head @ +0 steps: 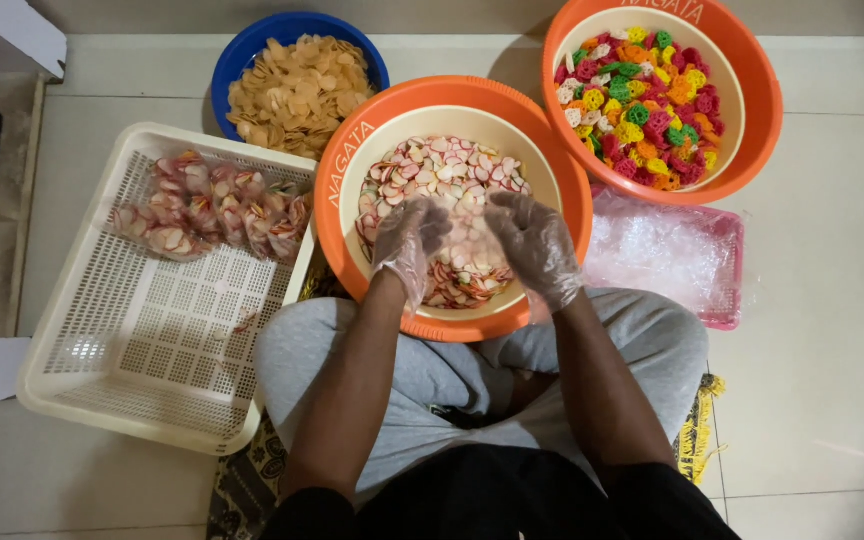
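- Grip: we see the left hand (pixel 408 238) and the right hand (pixel 535 243), both in thin clear plastic gloves, held over the middle orange basin (pixel 337 185); between them hangs a small clear bag (pixel 470 250), pinched at its mouth by both sets of fingertips. Neither hand is spread flat; each is curled onto the bag's edge.
- White slatted tray (pixel 142 340): the largest item, on the floor to our left, touching the middle basin's rim. Its far end carries a row of filled, sealed packets (pixel 207 208) of pink-and-white crackers.
- Middle orange basin: cream inside, resting against the crossed legs in grey trousers (pixel 432 375). It holds loose pink-and-white crackers (pixel 442 170), heaped on the far side and beneath the hands.
- Second orange basin (pixel 764 100): far right, just beside the middle one, filled with mixed crackers (pixel 637 105) in red, green, yellow, orange and white, flower-shaped.
- Blue basin (pixel 237 55): far left, behind the tray, heaped with pale tan chips (pixel 297 90).
- Pink basket (pixel 727 290): to the right of the middle basin, below the second orange one, lined with a stack of empty clear bags (pixel 657 250).
- Patterned mat (pixel 247 490): under the seated person, edge showing at both sides, with a yellow fringe on the right.
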